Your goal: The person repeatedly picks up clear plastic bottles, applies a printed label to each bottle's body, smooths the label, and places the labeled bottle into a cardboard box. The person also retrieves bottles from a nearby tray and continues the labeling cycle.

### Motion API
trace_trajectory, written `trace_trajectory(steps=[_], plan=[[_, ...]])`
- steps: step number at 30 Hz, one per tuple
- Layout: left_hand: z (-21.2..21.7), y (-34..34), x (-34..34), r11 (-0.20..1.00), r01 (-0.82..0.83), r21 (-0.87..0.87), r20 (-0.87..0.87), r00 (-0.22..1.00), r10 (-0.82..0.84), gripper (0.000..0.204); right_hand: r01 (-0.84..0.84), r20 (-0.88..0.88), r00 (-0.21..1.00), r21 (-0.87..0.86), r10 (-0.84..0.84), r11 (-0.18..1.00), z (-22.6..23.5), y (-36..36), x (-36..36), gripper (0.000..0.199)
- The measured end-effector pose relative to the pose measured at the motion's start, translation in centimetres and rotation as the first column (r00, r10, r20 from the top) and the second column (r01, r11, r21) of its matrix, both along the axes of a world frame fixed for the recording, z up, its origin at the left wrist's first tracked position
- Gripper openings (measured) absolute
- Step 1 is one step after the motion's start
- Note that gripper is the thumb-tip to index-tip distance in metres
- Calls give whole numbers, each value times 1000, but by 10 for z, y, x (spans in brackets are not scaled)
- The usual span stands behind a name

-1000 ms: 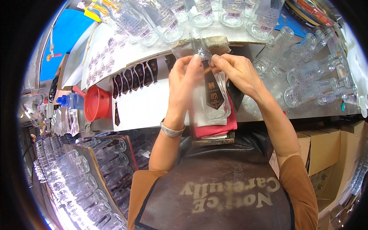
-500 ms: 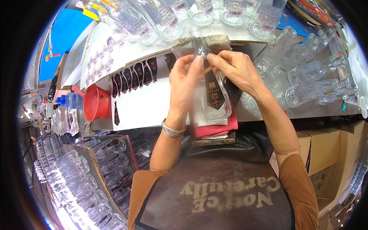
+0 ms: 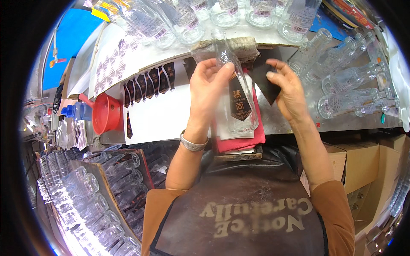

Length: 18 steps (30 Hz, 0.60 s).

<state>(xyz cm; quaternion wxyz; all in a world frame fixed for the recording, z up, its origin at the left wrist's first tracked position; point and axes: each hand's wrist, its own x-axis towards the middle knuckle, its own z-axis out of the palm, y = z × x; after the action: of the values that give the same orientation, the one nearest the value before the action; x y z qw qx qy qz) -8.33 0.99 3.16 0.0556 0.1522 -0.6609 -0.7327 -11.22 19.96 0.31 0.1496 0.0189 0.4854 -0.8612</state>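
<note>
A clear glass bottle [image 3: 250, 123] lies tilted in front of me, its neck on a rolled cloth [image 3: 243, 48] and its base on a pink and white cloth pad [image 3: 256, 138]. On its front is a black tie-shaped label [image 3: 240, 100] with orange markings. My left hand [image 3: 209, 87] is closed around the bottle's shoulder from the left, the thumb pressed on the glass just above the label. Right of the bottle, my right hand [image 3: 290, 89] pinches the edge of a dark flat sheet [image 3: 265, 85] between thumb and fingers. Its lower fingers are partly hidden.
Several tie-shaped labels [image 3: 151, 85] sit on a white sheet [image 3: 158, 117] at left, beside a red dipper [image 3: 106, 113]. Clear bottles [image 3: 260, 17] stand at the back; others lie at right [image 3: 341, 102] and in a crate [image 3: 128, 179] lower left. Cardboard boxes [image 3: 363, 166] stand lower right.
My right hand has left the label's top and moved right, taking the dark sheet, which has shifted up. My left hand stays at the bottle's shoulder.
</note>
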Motion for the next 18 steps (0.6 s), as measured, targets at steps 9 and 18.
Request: trace_trajectory(steps=[9,18], plan=[[-3,3,-2,999,-20,25,-31,999,21,44,99,-610,737,522,290,847,55,-24,-59,29],[-6,5,-1,996,-26,88,-64,997,32,43,159,-645,659,623,388,766,63,-33,-66,28]])
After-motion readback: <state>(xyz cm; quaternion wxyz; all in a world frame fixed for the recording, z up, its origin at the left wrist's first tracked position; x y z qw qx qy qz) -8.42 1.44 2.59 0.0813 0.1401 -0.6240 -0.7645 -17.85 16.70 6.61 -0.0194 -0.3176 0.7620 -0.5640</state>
